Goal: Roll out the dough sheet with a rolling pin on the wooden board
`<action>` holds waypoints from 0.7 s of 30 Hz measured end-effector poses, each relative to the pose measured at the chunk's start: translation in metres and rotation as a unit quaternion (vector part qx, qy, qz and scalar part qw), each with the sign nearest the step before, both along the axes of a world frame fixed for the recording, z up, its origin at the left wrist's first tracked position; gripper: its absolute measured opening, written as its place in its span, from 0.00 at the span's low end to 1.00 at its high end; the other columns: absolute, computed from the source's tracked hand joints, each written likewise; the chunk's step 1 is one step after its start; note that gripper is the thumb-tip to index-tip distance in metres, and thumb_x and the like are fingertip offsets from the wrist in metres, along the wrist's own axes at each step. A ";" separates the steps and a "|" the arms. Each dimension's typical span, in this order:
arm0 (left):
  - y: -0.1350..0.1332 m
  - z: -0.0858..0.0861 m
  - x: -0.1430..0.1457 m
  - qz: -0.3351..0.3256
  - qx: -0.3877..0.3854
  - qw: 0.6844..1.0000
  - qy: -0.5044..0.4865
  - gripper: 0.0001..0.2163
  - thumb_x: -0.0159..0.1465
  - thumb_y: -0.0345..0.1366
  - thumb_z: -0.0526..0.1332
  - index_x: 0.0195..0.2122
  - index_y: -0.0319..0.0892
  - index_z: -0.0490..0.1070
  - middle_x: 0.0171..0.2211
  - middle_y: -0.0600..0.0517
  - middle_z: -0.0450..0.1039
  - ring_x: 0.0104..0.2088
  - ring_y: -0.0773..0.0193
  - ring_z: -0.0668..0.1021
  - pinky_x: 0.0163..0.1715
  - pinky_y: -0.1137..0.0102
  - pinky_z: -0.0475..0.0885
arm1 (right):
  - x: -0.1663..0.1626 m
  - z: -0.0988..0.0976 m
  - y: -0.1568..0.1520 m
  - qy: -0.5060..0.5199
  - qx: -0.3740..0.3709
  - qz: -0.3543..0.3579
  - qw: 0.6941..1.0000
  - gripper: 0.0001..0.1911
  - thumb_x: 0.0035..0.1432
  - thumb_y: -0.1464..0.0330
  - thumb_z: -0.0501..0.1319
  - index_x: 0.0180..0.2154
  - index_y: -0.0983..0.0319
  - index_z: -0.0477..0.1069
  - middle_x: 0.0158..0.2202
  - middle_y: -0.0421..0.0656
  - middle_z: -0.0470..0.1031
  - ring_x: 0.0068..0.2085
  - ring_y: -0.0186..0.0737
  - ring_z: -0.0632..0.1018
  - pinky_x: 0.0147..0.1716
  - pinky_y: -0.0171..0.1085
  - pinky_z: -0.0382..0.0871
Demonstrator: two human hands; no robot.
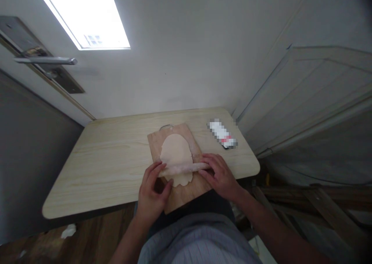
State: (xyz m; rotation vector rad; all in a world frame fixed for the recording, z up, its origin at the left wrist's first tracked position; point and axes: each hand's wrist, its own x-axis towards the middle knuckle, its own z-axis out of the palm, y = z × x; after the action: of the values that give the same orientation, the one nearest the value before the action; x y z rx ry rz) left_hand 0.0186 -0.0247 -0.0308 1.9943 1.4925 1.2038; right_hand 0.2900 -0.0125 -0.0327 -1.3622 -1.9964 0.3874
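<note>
A flattened sheet of pale dough (176, 149) lies on a wooden cutting board (177, 198), its near edge uneven. Across the dough rests a floured rolling pin (181, 168). My left hand (152, 190) is closed on the pin's left end, with the thumb close to the dough's edge. At the other end, my right hand (219, 175) grips the pin between thumb and fingers. The board's near end juts out past the front edge of the table, and a metal handle (166, 126) shows at its far end.
The board sits on a light wood-grain table (110, 155) against a white door (174, 70) with a lever handle (46, 61). A blurred-out phone-like object (221, 133) lies at the back right. Wooden framing (316, 202) stands at the lower right, and a crumpled white scrap (69, 231) is on the floor.
</note>
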 end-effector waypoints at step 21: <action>-0.001 -0.012 0.005 0.066 0.045 0.996 -0.043 0.15 0.64 0.35 0.64 0.52 0.44 0.71 0.52 0.46 0.72 0.55 0.56 0.74 0.58 0.56 0.71 | -0.004 -0.002 -0.001 0.024 0.029 0.007 0.999 0.14 0.66 0.62 0.62 0.51 0.57 0.70 0.51 0.48 0.76 0.54 0.49 0.74 0.57 0.53 0.69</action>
State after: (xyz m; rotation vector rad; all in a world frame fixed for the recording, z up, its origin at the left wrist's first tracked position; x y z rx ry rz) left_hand 0.0232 -0.0257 -0.0426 1.9001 1.5743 1.4158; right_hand 0.2857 -0.0138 -0.0346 -1.2929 -1.9632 0.3635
